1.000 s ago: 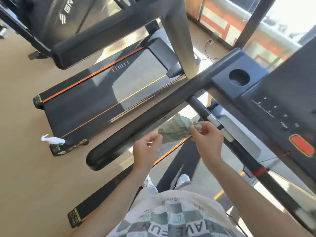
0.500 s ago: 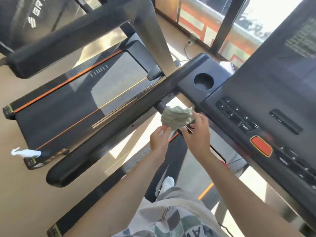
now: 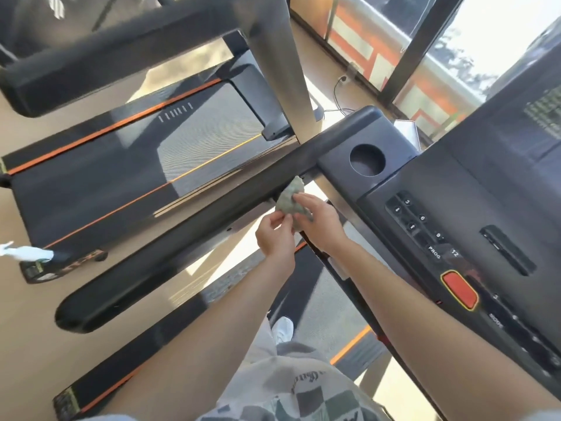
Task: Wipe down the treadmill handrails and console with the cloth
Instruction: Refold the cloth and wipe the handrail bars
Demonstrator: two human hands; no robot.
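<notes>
So the handrail (image 3: 182,238) runs on a long diagonal: rounded end far down-left of the cup holder (image 3: 367,160), other end meeting the console (image 3: 455,208) right beside it. The cloth (image 3: 290,202) is a pale grey-green wad just down-left of the cup holder, its peak poking up against the rail's lower edge. My right hand (image 3: 318,223) grips it and my left hand (image 3: 274,238) pinches its bottom edge. A second ago it hung looser and flatter, farther from the cup holder.
</notes>
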